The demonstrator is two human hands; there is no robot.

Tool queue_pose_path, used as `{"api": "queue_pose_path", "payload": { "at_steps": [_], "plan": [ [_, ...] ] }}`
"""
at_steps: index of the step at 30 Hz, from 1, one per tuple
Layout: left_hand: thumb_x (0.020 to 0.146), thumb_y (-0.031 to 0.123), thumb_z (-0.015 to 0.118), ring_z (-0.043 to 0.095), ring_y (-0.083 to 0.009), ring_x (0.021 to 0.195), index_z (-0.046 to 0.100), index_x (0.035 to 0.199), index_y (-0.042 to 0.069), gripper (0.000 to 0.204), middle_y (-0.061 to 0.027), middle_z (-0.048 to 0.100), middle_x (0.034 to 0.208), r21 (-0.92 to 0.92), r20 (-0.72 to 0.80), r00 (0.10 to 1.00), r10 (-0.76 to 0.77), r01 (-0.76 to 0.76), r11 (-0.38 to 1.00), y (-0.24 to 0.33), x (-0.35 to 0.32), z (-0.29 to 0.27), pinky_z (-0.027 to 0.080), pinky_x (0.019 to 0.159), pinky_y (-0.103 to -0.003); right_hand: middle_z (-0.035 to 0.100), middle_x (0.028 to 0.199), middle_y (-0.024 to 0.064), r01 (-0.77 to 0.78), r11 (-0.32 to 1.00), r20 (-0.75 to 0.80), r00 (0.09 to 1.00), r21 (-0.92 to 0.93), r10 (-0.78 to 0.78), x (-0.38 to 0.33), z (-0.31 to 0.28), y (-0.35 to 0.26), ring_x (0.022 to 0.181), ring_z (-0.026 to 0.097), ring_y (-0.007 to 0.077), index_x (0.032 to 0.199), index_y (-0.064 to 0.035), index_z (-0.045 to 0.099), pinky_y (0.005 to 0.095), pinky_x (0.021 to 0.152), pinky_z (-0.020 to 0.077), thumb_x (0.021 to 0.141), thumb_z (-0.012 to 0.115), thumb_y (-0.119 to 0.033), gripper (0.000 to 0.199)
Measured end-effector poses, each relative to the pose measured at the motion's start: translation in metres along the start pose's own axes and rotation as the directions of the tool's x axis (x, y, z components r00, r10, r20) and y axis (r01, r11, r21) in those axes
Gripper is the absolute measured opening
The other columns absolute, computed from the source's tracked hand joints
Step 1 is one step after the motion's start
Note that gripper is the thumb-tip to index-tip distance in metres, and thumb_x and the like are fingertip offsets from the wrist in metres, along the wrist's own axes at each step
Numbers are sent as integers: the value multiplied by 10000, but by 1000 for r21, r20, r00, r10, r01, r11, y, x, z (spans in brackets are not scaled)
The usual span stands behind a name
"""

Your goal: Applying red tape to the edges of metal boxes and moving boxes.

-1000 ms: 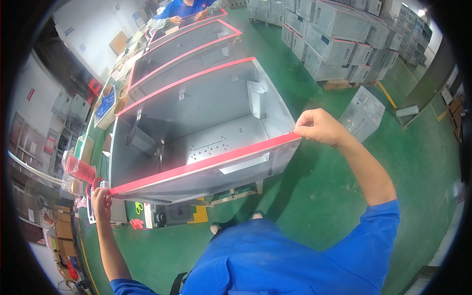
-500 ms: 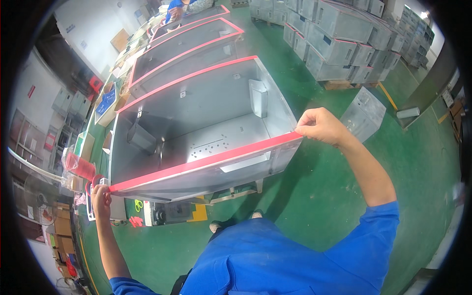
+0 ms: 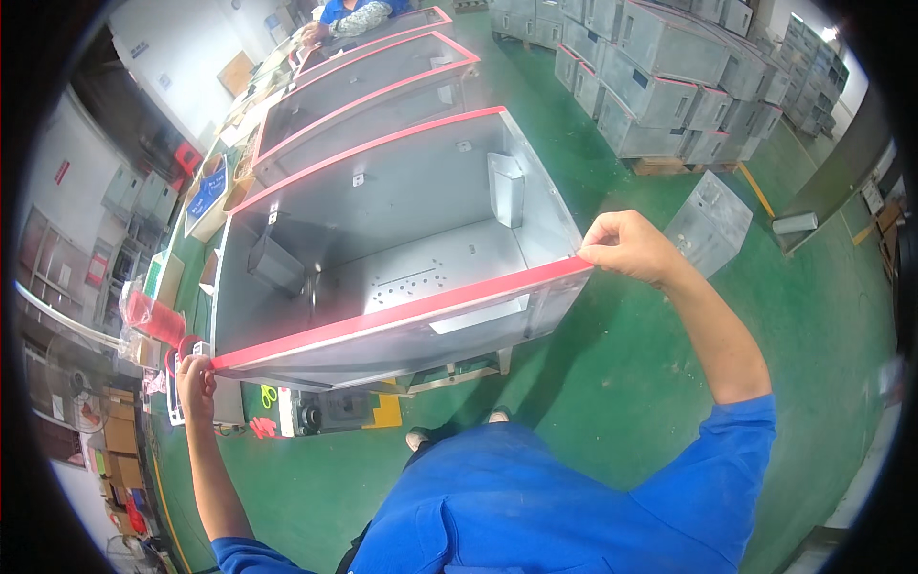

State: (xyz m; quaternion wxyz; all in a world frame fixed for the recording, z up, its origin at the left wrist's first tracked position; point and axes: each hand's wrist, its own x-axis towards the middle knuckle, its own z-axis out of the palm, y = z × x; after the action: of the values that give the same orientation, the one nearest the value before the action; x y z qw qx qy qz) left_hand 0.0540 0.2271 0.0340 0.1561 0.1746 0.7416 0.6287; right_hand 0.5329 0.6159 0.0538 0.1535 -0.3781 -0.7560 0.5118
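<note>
A large open-topped grey metal box stands in front of me. A strip of red tape runs along its near top edge, from corner to corner. At the right corner, my right hand pinches the tape's end between thumb and fingers. My left hand is closed on the other end at the left corner, though its fingertips are partly hidden. Red tape also lines the box's far rim. Inside the box are bent metal brackets and a floor with a group of small holes.
Beyond stand more metal boxes with red-edged rims, and a co-worker at the far end. Left of the box are a red tape roll, bins and green-handled scissors. Stacked metal boxes and a loose panel are at right.
My hands keep their grip on the tape at both corners. The far co-worker's forearm has moved across above the farthest box.
</note>
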Motion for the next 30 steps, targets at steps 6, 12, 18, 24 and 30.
{"api": "queue_pose_path", "payload": {
  "at_steps": [6, 12, 18, 24, 30],
  "plan": [
    [769, 68, 539, 429, 3, 462, 517, 720, 90, 58, 40, 484, 635, 6, 33, 999, 3, -3, 1000, 0, 1, -2, 321, 360, -103, 565, 669, 28, 33, 999, 14, 999, 20, -33, 2, -1, 7, 575, 492, 75, 722, -23, 568, 215, 500, 379, 721, 650, -165, 164],
    [771, 71, 538, 428, -2, 461, 514, 735, 78, 43, 33, 482, 638, -4, 13, 1000, -4, 4, 1000, -2, 2, -2, 308, 353, -111, 564, 668, 22, 63, 998, 12, 998, 32, -63, 3, 0, 9, 573, 490, 71, 715, -29, 564, 214, 498, 375, 731, 639, -150, 144],
    [781, 90, 534, 407, -3, 457, 517, 738, 69, 51, 29, 477, 646, 44, 45, 998, 53, -55, 998, -2, 0, -4, 283, 352, -122, 604, 704, 57, 68, 998, -41, 997, -14, -69, -1, 3, 7, 668, 553, 117, 703, -13, 587, 257, 616, 433, 709, 637, -150, 145],
    [773, 118, 545, 378, -11, 441, 520, 744, 64, 66, 33, 462, 636, 9, 16, 1000, 14, -14, 1000, 0, 1, 0, 267, 359, -130, 608, 711, 54, 40, 999, -50, 998, -17, -40, -3, 4, 5, 680, 559, 119, 709, -14, 589, 264, 636, 439, 714, 638, -154, 148],
    [769, 120, 544, 371, 3, 465, 514, 735, 85, 58, 46, 449, 633, 41, 22, 1000, -19, 18, 999, 0, 1, -1, 256, 378, -114, 607, 716, 55, 10, 999, -25, 1000, -48, -11, -2, 1, -1, 681, 555, 119, 730, -7, 598, 262, 635, 437, 720, 642, -157, 157]
  ]
}}
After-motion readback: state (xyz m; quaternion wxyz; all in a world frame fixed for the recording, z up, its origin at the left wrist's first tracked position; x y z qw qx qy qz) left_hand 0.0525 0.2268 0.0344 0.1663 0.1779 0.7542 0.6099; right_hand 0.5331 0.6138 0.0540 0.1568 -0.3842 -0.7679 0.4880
